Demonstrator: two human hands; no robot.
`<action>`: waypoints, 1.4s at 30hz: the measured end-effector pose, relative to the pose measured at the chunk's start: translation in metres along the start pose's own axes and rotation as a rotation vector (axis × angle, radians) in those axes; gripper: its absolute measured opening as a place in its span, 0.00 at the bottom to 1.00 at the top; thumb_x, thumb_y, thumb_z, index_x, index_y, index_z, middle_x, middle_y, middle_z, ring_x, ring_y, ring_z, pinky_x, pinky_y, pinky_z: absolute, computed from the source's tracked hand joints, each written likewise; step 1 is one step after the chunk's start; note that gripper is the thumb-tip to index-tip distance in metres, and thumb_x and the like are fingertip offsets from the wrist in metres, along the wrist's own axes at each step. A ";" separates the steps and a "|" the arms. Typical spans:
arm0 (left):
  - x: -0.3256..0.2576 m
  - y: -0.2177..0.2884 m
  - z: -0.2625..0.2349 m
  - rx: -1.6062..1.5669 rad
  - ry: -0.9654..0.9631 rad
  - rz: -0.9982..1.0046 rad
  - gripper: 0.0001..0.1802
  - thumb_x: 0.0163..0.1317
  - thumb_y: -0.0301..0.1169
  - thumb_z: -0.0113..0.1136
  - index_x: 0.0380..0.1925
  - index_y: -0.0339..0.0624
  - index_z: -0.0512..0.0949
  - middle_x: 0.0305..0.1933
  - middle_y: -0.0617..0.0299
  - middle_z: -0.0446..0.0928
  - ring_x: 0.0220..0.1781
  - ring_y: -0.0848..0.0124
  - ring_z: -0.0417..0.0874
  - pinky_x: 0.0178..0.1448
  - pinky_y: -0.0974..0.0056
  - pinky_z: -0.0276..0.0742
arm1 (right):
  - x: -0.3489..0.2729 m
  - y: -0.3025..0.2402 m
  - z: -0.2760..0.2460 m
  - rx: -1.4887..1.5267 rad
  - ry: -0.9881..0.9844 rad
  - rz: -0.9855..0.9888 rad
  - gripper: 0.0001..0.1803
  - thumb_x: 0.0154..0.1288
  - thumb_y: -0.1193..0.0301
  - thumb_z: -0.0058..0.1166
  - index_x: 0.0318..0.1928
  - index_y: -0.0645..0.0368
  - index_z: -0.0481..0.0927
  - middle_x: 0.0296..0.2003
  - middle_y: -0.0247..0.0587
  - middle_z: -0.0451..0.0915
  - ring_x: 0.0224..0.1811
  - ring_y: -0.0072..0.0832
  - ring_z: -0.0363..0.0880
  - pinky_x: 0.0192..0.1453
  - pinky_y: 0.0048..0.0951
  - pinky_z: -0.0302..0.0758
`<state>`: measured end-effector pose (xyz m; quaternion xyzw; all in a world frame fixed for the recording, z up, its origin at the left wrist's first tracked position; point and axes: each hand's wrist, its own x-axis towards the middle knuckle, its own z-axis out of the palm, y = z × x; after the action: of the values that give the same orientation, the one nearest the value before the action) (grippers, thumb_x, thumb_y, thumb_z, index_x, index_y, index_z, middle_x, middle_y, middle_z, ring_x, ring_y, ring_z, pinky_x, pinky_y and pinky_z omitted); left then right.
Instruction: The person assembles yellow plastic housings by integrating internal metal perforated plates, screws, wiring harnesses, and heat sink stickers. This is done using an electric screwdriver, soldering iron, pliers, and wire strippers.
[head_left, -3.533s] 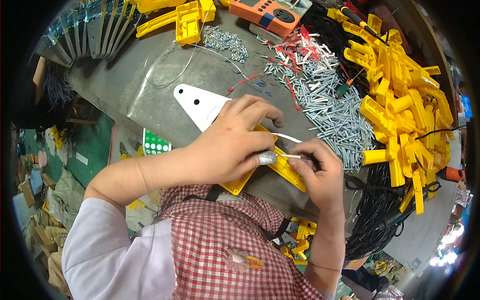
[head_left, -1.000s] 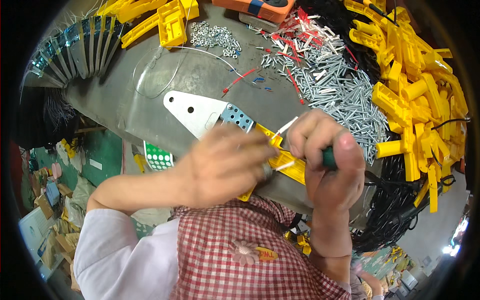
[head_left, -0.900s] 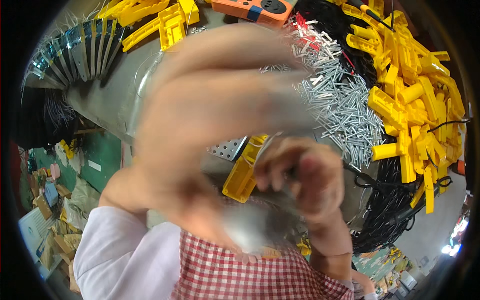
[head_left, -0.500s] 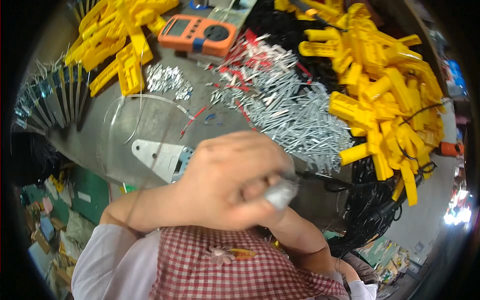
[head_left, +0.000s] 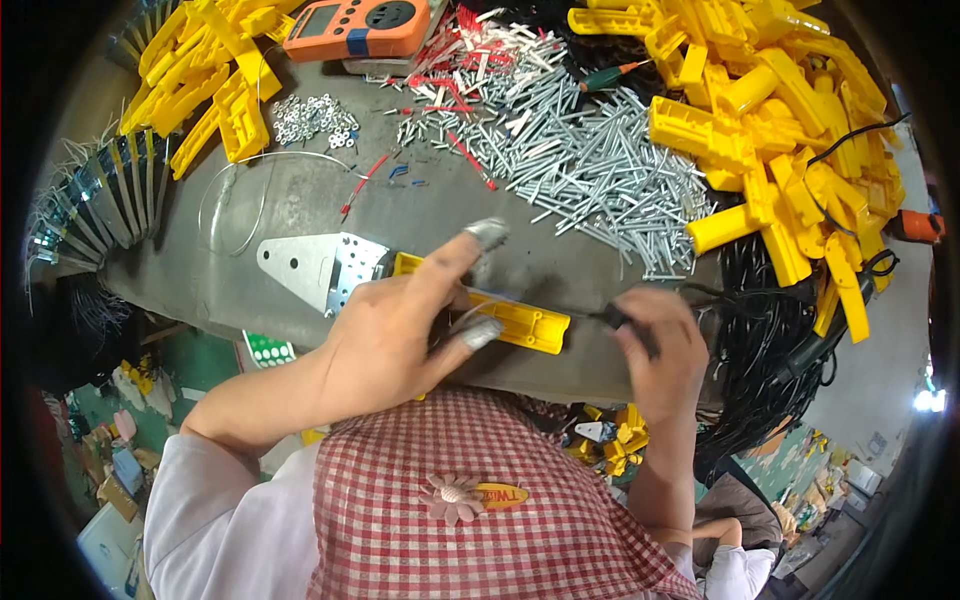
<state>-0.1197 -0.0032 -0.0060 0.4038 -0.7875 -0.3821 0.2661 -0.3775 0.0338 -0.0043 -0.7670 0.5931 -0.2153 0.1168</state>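
At eleven o'clock on the desk (head_left: 390, 220) we see an orange meter (head_left: 357, 30) with a blue strip, and below it, nearer half past ten, loose metal nuts (head_left: 300, 120). At one o'clock we find a green-handled screwdriver (head_left: 602, 79) beside heaped silver screws (head_left: 590, 165). Toward half past eight we spot a green sheet (head_left: 268, 350) with white dots; near half past four, a co-worker's white sleeve (head_left: 740, 574).

Left hand (head_left: 385, 330): thumb and index finger now spread, exposing the yellow housing (head_left: 530, 328) they covered half a second earlier. Right hand (head_left: 670, 345): no longer behind the left, now clear, gripping a dark object (head_left: 638, 336). Green-handled screwdriver (head_left: 604, 78): back beside the screw pile (head_left: 600, 180).
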 end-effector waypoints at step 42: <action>-0.070 -0.013 0.008 0.786 -0.009 0.208 0.16 0.46 0.31 0.55 0.37 0.40 0.78 0.53 0.54 0.72 0.56 0.64 0.71 0.50 0.61 0.67 | 0.058 -0.082 0.095 0.077 -0.086 -0.360 0.17 0.44 0.78 0.55 0.40 0.59 0.78 0.34 0.38 0.71 0.41 0.36 0.68 0.43 0.37 0.61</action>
<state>-0.0828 0.0533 -0.0289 0.3912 -0.9114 -0.0248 0.1251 -0.2505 -0.0069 -0.0411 -0.8643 0.4319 -0.2221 0.1308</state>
